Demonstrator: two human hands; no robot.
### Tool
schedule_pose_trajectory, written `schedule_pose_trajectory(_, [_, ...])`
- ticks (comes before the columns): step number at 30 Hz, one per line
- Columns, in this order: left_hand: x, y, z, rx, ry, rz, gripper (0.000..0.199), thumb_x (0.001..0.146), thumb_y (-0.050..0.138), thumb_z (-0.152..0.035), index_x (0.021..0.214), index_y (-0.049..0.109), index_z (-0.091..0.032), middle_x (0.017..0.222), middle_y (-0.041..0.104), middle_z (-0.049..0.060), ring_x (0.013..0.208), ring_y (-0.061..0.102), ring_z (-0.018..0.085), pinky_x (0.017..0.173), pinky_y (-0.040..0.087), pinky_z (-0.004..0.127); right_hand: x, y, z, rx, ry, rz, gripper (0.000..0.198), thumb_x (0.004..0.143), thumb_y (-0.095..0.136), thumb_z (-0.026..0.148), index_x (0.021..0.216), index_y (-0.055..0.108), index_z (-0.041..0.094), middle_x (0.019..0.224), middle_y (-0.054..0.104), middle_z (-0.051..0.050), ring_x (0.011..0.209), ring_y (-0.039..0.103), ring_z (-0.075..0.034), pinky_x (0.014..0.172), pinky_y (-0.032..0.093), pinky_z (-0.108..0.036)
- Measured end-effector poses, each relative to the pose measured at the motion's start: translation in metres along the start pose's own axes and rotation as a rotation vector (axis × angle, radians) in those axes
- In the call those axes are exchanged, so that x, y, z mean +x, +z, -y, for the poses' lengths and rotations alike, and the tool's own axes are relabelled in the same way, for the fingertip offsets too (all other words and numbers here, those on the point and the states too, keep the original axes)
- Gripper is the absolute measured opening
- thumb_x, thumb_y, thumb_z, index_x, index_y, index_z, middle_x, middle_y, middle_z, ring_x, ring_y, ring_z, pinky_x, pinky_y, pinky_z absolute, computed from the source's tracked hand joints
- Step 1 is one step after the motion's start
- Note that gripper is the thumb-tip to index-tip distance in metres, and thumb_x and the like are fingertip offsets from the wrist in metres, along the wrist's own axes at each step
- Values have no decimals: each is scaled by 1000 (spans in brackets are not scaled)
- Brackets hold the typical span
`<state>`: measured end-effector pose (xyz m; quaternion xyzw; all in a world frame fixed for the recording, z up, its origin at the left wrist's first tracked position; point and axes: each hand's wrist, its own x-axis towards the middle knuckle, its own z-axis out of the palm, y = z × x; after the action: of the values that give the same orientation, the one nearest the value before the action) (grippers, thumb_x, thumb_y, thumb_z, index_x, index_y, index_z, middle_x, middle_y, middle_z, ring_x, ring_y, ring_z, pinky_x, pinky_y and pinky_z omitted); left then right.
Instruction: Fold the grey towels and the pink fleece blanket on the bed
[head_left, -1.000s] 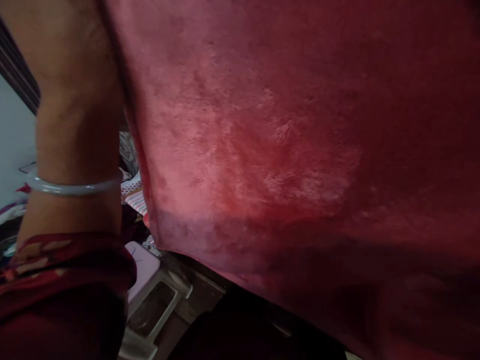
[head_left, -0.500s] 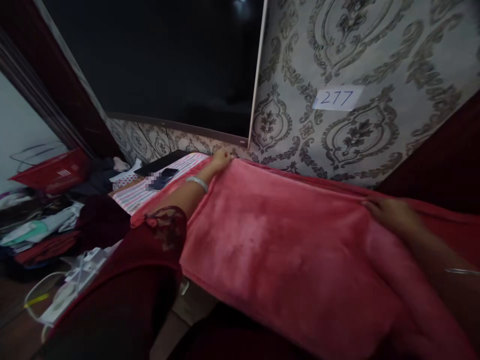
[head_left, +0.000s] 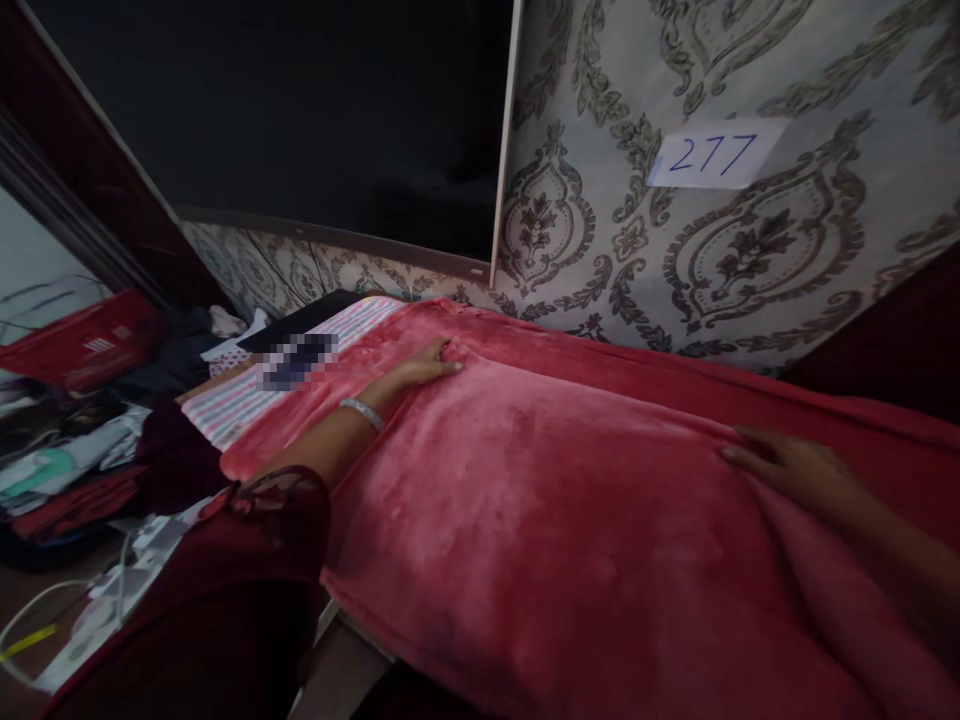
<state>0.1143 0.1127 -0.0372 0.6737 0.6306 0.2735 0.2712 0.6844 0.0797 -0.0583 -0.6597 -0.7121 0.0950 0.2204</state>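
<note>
A coral-red fleece blanket (head_left: 570, 500) lies spread in layers along the surface below the wall, its front part hanging down towards me. My left hand (head_left: 424, 368), with a silver bangle at the wrist, is closed on the far left corner of the upper layer. Further right along the same edge, my right hand (head_left: 799, 465) grips the fabric between thumb and fingers. Another layer of the blanket shows behind both hands. Beneath its left end is a striped cloth (head_left: 232, 400).
A large dark screen (head_left: 322, 110) hangs on the patterned wall, beside a paper marked 277 (head_left: 716, 153). A blurred-out dark item (head_left: 300, 360) rests on the striped cloth. At left are a red bag (head_left: 90, 340), piled clothes (head_left: 75, 500) and a white power strip (head_left: 97, 620).
Both hands have drawn the blanket's upper edge back from the wall towards me, the left one most. More of the lower layer shows behind it. The view has shifted slightly.
</note>
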Motion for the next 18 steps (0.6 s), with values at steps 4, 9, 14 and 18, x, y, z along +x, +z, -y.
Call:
schedule_pose_trajectory(4, [5, 8, 0, 60, 182, -47, 68, 83, 63, -34, 145, 45, -12, 151, 50, 16, 139, 47, 28, 118, 34, 43, -3, 4, 14, -190, -40, 106, 33, 89, 64, 42, 113, 77, 23, 119, 72, -19, 111, 67, -31, 89, 50, -41])
schedule_pose_trajectory(9, [23, 10, 1, 122, 228, -36, 50, 76, 68, -25, 124, 65, -13, 133, 64, 14, 124, 57, 27, 112, 39, 40, -5, 6, 26, -385, -57, 190, 38, 97, 45, 38, 116, 75, 25, 119, 72, -9, 111, 67, -29, 91, 51, -39])
schedule_pose_trajectory(14, [26, 13, 0, 115, 243, -99, 8, 76, 65, -26, 77, 68, -19, 89, 71, 6, 90, 63, 22, 93, 48, 34, -15, 6, 38, -499, -35, 177, 35, 101, 42, 31, 106, 75, 24, 112, 72, -10, 101, 69, -26, 77, 49, -33])
schedule_pose_trajectory(18, [20, -1, -9, 75, 225, -201, 22, 86, 55, -35, 75, 65, -19, 79, 67, 4, 80, 60, 20, 81, 48, 31, -13, -10, 48, -455, 83, 111, 35, 104, 37, 28, 103, 71, 18, 106, 73, -14, 96, 69, -26, 73, 46, -31])
